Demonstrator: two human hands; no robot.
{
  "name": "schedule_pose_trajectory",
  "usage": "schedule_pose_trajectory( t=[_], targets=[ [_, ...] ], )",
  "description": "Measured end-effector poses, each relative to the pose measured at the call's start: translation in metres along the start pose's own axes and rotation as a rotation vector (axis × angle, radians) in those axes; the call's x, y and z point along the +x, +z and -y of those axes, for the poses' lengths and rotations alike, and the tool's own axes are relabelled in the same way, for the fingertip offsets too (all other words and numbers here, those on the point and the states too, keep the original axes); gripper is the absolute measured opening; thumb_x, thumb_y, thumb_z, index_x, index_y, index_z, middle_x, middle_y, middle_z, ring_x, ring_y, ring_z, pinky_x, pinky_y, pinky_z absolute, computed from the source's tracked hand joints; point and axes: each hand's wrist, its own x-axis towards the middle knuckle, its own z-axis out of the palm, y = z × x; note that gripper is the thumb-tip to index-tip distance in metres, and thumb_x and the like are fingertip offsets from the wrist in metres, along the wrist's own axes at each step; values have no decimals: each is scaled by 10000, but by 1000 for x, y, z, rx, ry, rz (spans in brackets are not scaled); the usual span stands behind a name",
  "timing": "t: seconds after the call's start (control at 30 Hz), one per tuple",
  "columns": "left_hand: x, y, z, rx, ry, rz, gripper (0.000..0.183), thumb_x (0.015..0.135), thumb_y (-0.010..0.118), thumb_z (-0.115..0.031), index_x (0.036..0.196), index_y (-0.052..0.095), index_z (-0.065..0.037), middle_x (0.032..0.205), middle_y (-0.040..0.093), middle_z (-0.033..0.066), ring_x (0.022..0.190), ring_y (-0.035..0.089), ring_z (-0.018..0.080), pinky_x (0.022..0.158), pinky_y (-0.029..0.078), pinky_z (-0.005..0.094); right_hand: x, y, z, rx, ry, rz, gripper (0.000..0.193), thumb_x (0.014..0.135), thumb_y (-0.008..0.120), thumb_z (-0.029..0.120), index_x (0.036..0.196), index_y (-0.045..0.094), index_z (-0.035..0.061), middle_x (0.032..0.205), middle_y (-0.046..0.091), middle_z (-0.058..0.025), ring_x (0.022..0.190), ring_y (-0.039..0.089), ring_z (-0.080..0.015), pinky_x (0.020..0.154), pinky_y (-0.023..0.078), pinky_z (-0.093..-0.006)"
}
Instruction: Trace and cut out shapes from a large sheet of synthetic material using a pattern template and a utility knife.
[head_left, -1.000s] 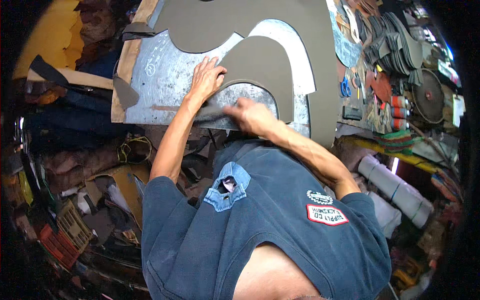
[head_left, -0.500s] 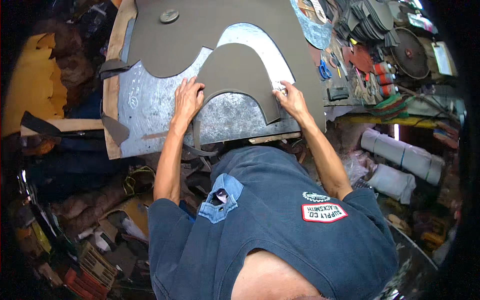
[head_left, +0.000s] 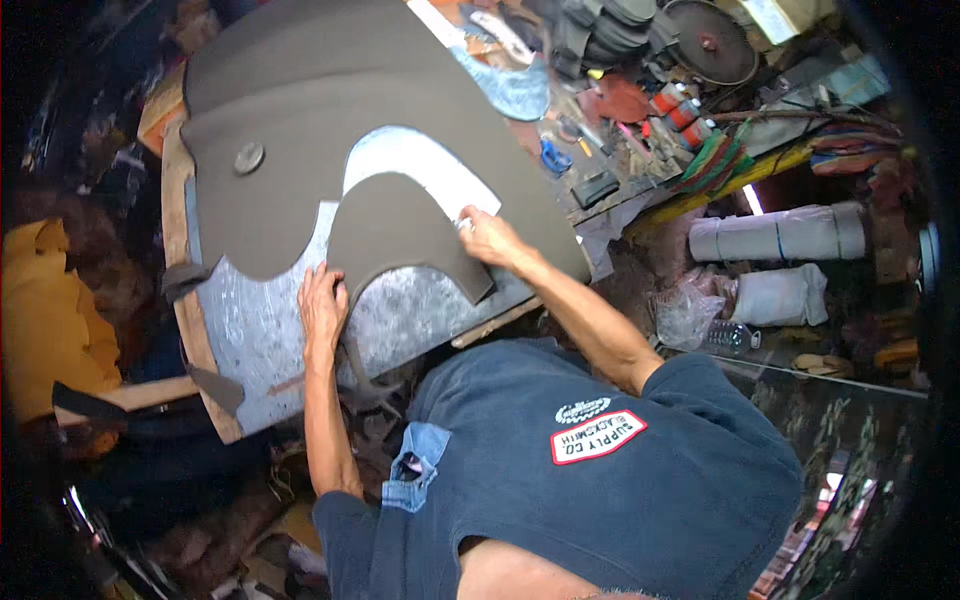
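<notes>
A curved, dark grey-brown sheet piece [head_left: 385, 215] with a broad arch shape lies flat on the scratched metal table top [head_left: 250, 310]. Around it spreads a larger sheet [head_left: 300, 80] of the same colour, with a bare gap along the piece's upper right side. My left hand [head_left: 322, 305] rests at the piece's left edge, fingers mostly stretched out. At its right edge, beside the gap, my right hand [head_left: 492, 240] has thumb and fingers closed together. What those fingertips hold, if anything, is hidden.
A round weight-like disc [head_left: 249, 157] sits on the large sheet. To the right are blue-handled scissors [head_left: 555, 156], a dark block [head_left: 595, 189], orange-white bottles [head_left: 680, 115] and stacked dark pieces [head_left: 610, 35]. Wrapped rolls [head_left: 780, 235] lie beyond the table's right side.
The view has turned, so the table appears tilted and further left. My right hand has moved slightly up along the curved piece's right edge. My left hand stays at its left edge.
</notes>
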Motion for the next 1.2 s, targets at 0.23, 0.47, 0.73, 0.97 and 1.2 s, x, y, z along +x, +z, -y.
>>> schedule_pose_trajectory(
  t=[0.23,0.47,0.73,0.97,1.2],
  targets=[
    [2,-7,-7,22,31,-7,259,829,619,-115,1079,661,-62,1325,574,189,1266,476,449,1060,365,523,-14,-17,-36,-416,-329,-16,245,868,502,80,1089,603,46,1010,643,-204,968,628,-391,824,524,-503],
    [4,-8,-14,47,-2,16,257,832,611,-120,1078,661,-66,1347,565,184,1292,459,449,1070,360,519,17,-1,-42,-193,-493,-27,332,891,527,133,1216,558,70,1070,649,-193,989,619,-368,824,531,-477],
    [4,-7,0,-35,54,15,215,809,623,-68,1017,675,-53,1302,592,198,1202,530,410,1037,416,451,51,28,-30,1033,243,475,560,940,472,583,1245,578,126,1368,466,-124,1163,510,-322,768,539,-428],
    [7,-15,-9,17,-11,108,231,829,613,-79,1052,643,-27,1368,532,227,1298,446,451,1087,355,499,90,10,-7,987,231,388,292,820,762,352,859,646,87,639,545,12,442,421,-60,345,334,-229],
    [14,-23,-46,199,64,-17,217,841,619,-81,1044,647,-9,1264,598,221,1185,532,454,1033,415,486,112,5,-10,884,156,421,223,825,728,198,884,578,44,626,488,-2,460,444,-93,350,371,-261]
  ],
)
